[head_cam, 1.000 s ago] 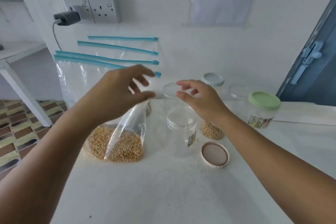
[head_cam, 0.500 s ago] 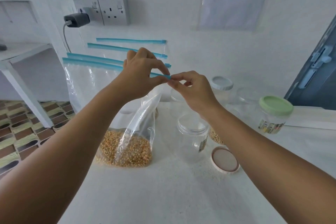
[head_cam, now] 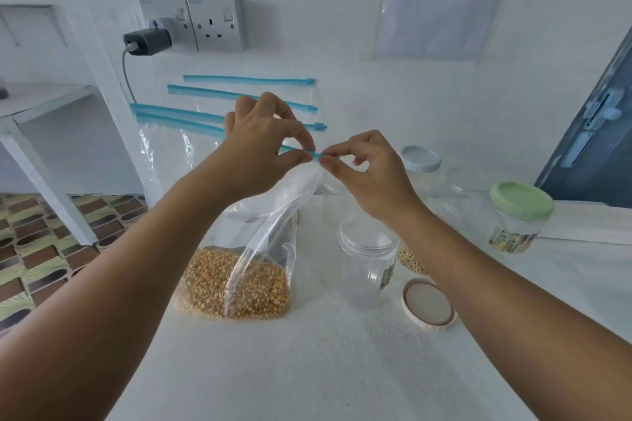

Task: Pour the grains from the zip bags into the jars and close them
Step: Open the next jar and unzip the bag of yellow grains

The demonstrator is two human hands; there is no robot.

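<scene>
Left hand and right hand both pinched the blue zip strip of the grain bag, which stood on the worktop beside an open jar.

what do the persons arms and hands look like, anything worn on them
Both forearms are bare to the frame edge: no sleeves show. The left hand and right hand wear no gloves, rings, watch or bracelets that can be seen. The fingernails look short and unpainted.
</scene>
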